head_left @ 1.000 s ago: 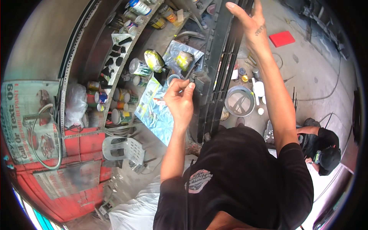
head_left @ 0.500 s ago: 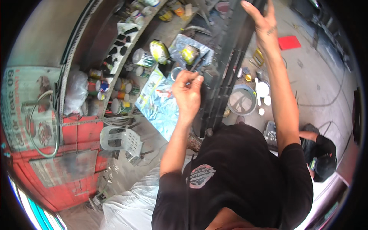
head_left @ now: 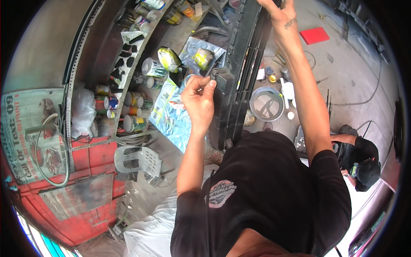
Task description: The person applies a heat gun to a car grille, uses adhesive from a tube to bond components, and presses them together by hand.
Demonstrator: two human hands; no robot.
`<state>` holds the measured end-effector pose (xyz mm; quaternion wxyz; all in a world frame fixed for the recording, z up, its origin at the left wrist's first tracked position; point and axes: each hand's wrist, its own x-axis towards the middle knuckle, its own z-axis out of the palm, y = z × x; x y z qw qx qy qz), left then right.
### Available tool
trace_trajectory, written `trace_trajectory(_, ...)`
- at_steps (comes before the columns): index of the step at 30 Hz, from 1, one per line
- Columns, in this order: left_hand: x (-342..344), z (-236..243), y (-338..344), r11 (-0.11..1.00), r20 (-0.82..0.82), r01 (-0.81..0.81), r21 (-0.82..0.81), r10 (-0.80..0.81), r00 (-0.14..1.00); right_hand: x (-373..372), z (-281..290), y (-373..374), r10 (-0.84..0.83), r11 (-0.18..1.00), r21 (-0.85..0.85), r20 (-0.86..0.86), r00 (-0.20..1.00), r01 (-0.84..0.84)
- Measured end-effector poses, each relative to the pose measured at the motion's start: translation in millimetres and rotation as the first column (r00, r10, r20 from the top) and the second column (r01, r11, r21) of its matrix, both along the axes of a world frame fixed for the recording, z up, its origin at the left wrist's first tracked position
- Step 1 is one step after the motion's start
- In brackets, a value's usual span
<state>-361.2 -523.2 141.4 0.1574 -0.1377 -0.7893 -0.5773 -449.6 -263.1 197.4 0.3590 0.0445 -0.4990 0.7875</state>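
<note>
A long black slatted car grille (head_left: 233, 85) stretches away from my body, its near end close to my shirt. My left hand (head_left: 199, 103) is closed at its left edge, thumb and bent fingers pinching around a small tab there. With the arm stretched far out, my right hand (head_left: 282, 19) grips the grille's far right side, thumb reaching over it. The upper picture edge cuts off some of its fingertips. Beside the left hand lies a blue-and-white plastic sheet (head_left: 173, 122).
Paint cans (head_left: 152, 66) and a yellow-topped bundle (head_left: 169, 59) crowd the shelves at left. A grey basin (head_left: 266, 104) stands right of the grille, near small tubs. A plastic chair (head_left: 139, 159) is at lower left. Another person (head_left: 357, 160) crouches at right. A red sheet (head_left: 314, 35) lies farther off.
The grille and both hands have shifted slightly left in the picture, partly because the view has moved. Both hands keep the same hold. The crouching person's head has tilted lower.
</note>
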Motion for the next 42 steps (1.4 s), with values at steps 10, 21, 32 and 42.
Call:
trace_trajectory(10,-1,-6,-1,0.999,0.072,0.017,0.027,-0.019,0.997,-7,-7,4,0.020,0.997,0.071,-0.014,1.000,-0.019)
trace_trajectory(21,-1,-9,0,1.000,0.078,0.012,0.022,-0.014,0.997,-6,-10,5,0.031,0.999,0.021,-0.044,0.999,-0.030)
trace_trajectory(32,1,-1,-1,0.997,0.051,0.020,-0.077,-0.017,0.999,-2,-4,6,0.042,0.998,0.050,-0.035,0.999,-0.040)
trace_trajectory(42,-2,-6,-5,0.999,0.106,0.031,-0.038,-0.027,0.994,-17,-15,5,0.040,0.999,0.019,-0.044,0.998,-0.039)
